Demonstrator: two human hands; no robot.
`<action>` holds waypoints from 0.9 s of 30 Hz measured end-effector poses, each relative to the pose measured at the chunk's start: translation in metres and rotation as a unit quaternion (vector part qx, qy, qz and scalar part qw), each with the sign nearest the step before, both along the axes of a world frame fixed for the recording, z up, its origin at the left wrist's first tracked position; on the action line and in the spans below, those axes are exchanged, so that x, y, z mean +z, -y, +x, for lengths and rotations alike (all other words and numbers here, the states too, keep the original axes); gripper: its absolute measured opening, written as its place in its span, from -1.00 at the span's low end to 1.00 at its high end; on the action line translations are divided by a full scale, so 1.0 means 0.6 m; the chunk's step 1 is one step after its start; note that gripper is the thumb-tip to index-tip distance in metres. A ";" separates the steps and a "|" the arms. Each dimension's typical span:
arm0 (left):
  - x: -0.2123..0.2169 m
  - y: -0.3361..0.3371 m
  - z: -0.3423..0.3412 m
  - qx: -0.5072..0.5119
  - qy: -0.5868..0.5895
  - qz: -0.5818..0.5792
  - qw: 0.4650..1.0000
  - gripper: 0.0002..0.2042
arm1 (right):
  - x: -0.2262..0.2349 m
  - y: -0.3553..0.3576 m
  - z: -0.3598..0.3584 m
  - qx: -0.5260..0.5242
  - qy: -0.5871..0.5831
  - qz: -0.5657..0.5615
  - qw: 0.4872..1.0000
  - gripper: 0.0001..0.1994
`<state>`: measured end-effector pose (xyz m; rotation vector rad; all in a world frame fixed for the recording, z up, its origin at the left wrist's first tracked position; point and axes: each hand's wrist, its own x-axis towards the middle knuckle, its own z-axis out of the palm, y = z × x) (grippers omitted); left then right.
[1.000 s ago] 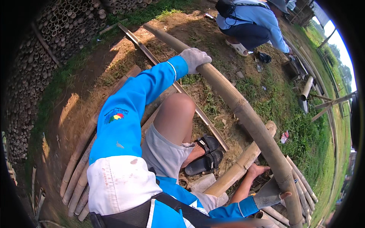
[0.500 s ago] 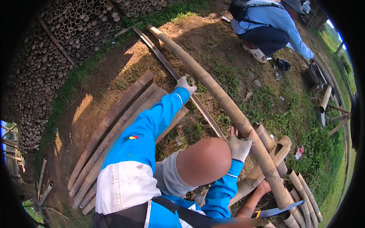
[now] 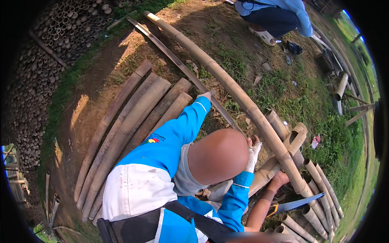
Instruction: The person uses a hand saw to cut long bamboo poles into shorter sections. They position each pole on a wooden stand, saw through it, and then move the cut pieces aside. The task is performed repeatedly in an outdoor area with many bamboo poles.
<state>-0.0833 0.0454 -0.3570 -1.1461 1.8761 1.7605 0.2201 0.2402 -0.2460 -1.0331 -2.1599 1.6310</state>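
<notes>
A long, narrow channelled strip [image 3: 178, 62] slants across the ground. My left hand [image 3: 208, 95], in a pale glove, is closed on its middle; the fingers are mostly hidden. Beside my bent knee, my right hand [image 3: 254, 154] wears a pale glove with bare fingertips. Its fingers point up, somewhat apart, near the strip's near end and the thick bamboo pole [image 3: 227, 83]. That pole lies across a shorter bamboo piece [image 3: 298, 137]. Another person's hand [image 3: 279, 178] touches the bamboo below, next to a handsaw [image 3: 300, 202] with an orange and black handle.
Several thick bamboo lengths [image 3: 121, 125] lie side by side at left. Cut bamboo tubes [image 3: 316, 218] cluster at lower right. Stacked bamboo [image 3: 52, 52] fills the upper left. A crouching person [image 3: 271, 20] is at the top right, near a black plastic bag [image 3: 294, 47].
The view has shifted, and most things sit higher in it. My right hand has drawn back from the thick pole. My left hand stays at the strip. More of the co-worker's forearm shows.
</notes>
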 end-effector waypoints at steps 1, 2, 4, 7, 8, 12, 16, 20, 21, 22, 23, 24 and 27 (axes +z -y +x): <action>0.004 0.010 0.003 -0.008 -0.029 0.015 0.999 -0.26 | 0.001 0.006 0.009 0.035 0.023 0.062 0.997 -0.44; 0.017 0.018 0.006 0.001 -0.042 0.021 0.999 -0.30 | 0.002 0.013 0.017 0.075 0.059 0.192 0.977 -0.43; 0.064 0.025 0.012 0.017 -0.028 0.002 0.999 -0.36 | 0.005 0.033 0.034 0.136 -0.035 0.488 0.861 -0.43; 0.130 0.044 0.047 0.027 -0.069 -0.001 0.997 -0.31 | 0.013 0.059 0.048 0.219 0.054 0.526 0.820 -0.45; 0.144 0.047 0.060 0.021 -0.085 0.014 0.996 -0.27 | 0.019 0.066 0.049 0.227 0.057 0.524 0.819 -0.44; 0.177 0.060 0.091 -0.010 -0.202 -0.009 0.979 -0.17 | 0.092 0.055 0.048 0.316 0.142 0.417 0.840 -0.50; 0.229 0.056 0.140 -0.026 -0.275 0.116 0.954 -0.25 | 0.216 0.006 0.067 0.359 0.117 0.399 0.836 -0.65; 0.300 0.035 0.194 -0.103 -0.304 0.129 0.938 -0.34 | 0.269 -0.027 0.093 0.328 0.103 0.345 0.873 -0.68; 0.310 0.028 0.199 -0.108 -0.304 0.144 0.936 -0.34 | 0.268 -0.035 0.099 0.328 0.089 0.330 0.881 -0.67; 0.315 0.021 0.203 -0.115 -0.302 0.158 0.933 -0.35 | 0.263 -0.041 0.105 0.331 0.080 0.334 0.879 -0.66; 0.317 0.016 0.201 -0.093 -0.280 0.183 0.938 -0.34 | 0.257 -0.047 0.107 0.331 0.074 0.336 0.879 -0.66; 0.314 0.011 0.197 -0.093 -0.304 0.198 0.927 -0.33 | 0.251 -0.053 0.109 0.326 0.075 0.335 0.881 -0.65; 0.297 0.009 0.147 -0.130 -0.290 0.153 0.936 -0.34 | 0.239 -0.065 0.086 0.313 0.038 0.320 0.893 -0.73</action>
